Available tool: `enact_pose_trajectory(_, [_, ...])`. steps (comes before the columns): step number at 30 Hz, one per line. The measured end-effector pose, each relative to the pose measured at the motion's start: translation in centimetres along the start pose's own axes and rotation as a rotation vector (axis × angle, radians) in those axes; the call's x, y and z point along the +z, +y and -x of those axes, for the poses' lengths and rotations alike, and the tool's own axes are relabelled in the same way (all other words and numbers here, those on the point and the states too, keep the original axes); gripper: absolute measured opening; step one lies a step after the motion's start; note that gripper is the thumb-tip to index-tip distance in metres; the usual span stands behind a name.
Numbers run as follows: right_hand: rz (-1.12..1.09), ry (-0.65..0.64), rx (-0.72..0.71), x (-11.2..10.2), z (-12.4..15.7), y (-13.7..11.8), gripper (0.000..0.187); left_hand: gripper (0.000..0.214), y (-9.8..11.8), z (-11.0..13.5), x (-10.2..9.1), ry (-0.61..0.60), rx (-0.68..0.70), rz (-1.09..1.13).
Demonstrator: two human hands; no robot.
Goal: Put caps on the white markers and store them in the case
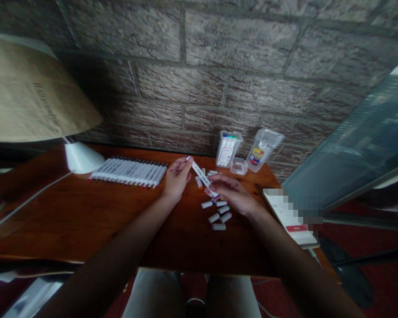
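A white marker (200, 174) is pinched at its top end by the left hand (177, 177) & gripped lower down by the right hand (234, 195), so it's kept tilted above the loose caps (219, 213). A row of markers (129, 171) is laid side by side on the wooden table (86, 221); 2 clear cases (228, 149) are stood by the brick wall (239, 53).

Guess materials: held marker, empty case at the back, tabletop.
marker: probably plastic, matte white barrel.
empty case: clear plastic, see-through with glossy edges.
tabletop: looks like wood, reddish-brown with a soft sheen; could be veneer.
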State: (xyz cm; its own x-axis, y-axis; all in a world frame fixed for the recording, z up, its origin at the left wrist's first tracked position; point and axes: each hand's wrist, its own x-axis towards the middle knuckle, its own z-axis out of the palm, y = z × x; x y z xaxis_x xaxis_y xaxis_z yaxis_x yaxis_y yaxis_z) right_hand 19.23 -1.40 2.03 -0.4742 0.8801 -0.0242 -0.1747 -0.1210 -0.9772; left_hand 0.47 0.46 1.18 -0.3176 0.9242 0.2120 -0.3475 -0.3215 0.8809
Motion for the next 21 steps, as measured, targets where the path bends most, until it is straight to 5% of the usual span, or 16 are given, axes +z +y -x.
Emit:
enact_pose_trajectory(9, [0.115, -0.286, 0.091, 1.5, 1.3, -0.9, 0.028, 0.048, 0.6, 1.0, 0.4, -0.179, -0.046, -0.026])
enact_pose_trajectory(21, [0.162, -0.284, 0.079, 1.5, 1.2, -0.7, 0.026, 0.05, 0.5, 1.3, 0.2, -0.329, -0.111, -0.007])
